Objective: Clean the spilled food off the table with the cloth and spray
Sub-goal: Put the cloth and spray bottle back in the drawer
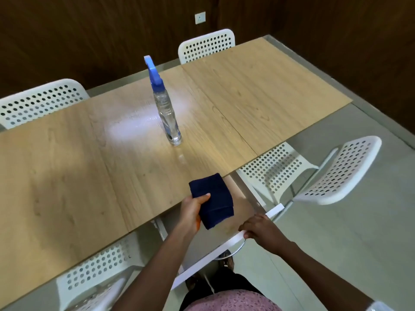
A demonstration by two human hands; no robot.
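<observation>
Her left hand [192, 212] pinches the folded dark cloth [212, 199] over the table's [67, 171] near edge. The right hand [261, 228], just beside it, grips a white chair back [226, 248]. The spray bottle [165, 104] stands upright well beyond the cloth.

Folded navy cloth [212, 199] at the near table edge; clear blue-topped spray bottle [165, 106] upright mid-table
</observation>
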